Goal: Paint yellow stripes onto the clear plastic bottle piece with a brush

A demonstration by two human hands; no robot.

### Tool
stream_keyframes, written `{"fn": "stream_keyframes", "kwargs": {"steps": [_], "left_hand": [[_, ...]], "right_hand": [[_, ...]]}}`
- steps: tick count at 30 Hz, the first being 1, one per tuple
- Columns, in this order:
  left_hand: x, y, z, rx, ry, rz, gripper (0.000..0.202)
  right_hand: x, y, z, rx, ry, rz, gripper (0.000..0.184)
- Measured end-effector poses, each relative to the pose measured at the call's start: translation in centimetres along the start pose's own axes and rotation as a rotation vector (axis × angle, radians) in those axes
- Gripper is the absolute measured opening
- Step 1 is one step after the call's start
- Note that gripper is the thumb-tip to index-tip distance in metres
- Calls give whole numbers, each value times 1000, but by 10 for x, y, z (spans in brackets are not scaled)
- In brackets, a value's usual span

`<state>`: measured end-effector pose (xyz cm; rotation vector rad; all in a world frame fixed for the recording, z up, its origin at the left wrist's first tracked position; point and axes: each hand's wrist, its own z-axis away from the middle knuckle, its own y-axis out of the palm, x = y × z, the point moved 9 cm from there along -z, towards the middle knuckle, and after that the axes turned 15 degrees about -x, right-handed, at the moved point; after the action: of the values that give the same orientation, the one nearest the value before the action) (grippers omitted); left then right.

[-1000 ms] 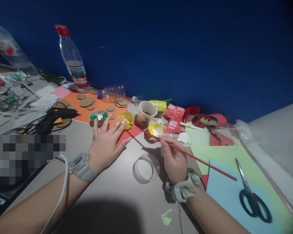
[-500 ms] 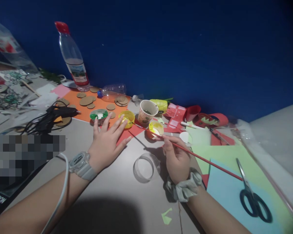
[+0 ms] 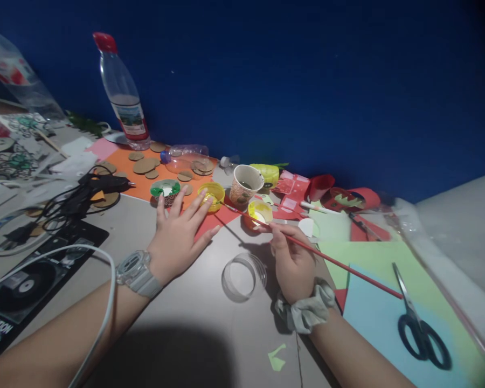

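Note:
My right hand (image 3: pixel 294 264) pinches a red-handled paintbrush (image 3: pixel 347 265). Its bristle end reaches left into a small round pot of yellow paint (image 3: pixel 217 193). My left hand (image 3: pixel 177 240) lies with fingers spread; a fingertip or two rest at that pot's near rim, and other fingers come close to a small cup with green paint (image 3: pixel 157 191). Under the brush stands a small cup with yellow paint on its inner wall (image 3: pixel 262 208). A patterned paper cup (image 3: pixel 239 195) with dark liquid is just behind. Between my hands sits a clear plastic ring (image 3: pixel 262 269).
Black-handled scissors (image 3: pixel 414 318) lie on blue paper (image 3: pixel 367 312) at right. An upright bottle with a red cap (image 3: pixel 131 121) and cardboard discs (image 3: pixel 144 166) stand back left. A glue gun (image 3: pixel 109 185) with tangled cord is left. A white cable (image 3: pixel 111 291) crosses my left forearm.
The view has shifted very slightly. My hands, the brush and the pots keep almost the same positions.

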<state>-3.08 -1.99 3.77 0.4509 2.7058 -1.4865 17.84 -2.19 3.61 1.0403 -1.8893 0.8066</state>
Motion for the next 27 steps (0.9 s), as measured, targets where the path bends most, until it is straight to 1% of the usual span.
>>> {"fn": "stream_keyframes", "kwargs": {"steps": [4,10,15,21,27], "left_hand": [[0,1,0,-3,8,-4,56],[-1,2,1,-11,10,-28,56],[-3,2,0,-16,20,-35,56],[-4,2,-1,-10,24,-39,56],[-5,1,-1,-17,26,-30,56]], "right_hand": [[5,4,2,33,-30,-7,13],[2,1,-1,6,-24,0,14],[5,5,1,54,-57,-6,14],[3,2,-2,8,-9,-15,12],[6,4,-1,38,-24,-21,12]]}}
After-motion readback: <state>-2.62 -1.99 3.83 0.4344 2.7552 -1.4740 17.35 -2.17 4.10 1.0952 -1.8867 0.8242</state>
